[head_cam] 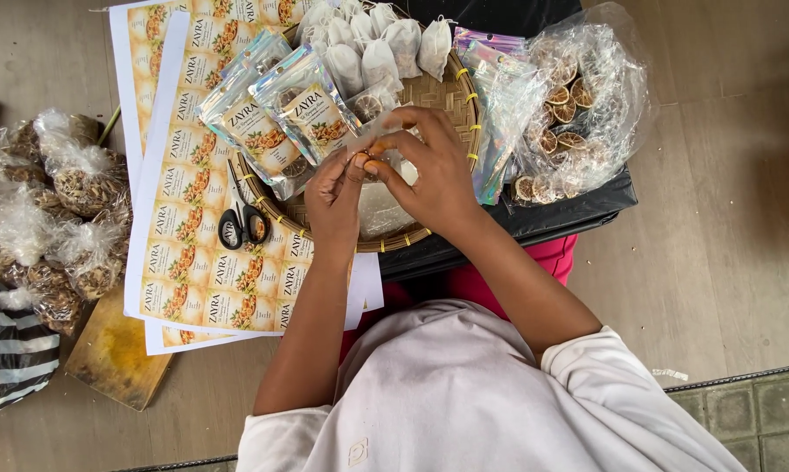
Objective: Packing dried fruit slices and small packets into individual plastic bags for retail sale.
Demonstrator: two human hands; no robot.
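Both hands meet over the middle of the woven tray [466, 107]. The left hand [333, 199] is narrowed to a fingertip pinch on a small orange-brown dried slice [370, 163]. The right hand [431, 170] curls in from the other side, its fingers closed on the edge of a clear pouch [374, 131] that sticks up towards the tray's far side. Neither palm is spread. The fingers partly cover the point where slice and pouch meet, so it cannot be told whether the slice is already inside.

Judged from this grip, the step in hand is filling a pouch. Seating the slice would call for the right hand to keep the pouch mouth open while the left pushes the piece down.

On the tray's left rim lie filled labelled pouches [281, 118], and white drawstring sachets [368, 44] are heaped at its far edge. Shiny empty pouches [499, 96] lean on the right rim, and beyond them is a clear bag of dried citrus rounds [574, 109]. Left of the tray, black scissors [242, 223] rest on printed label sheets [180, 253]. Further left are knotted bags of dried botanicals [71, 188], a wooden board [115, 354] and a striped cloth [6, 350].
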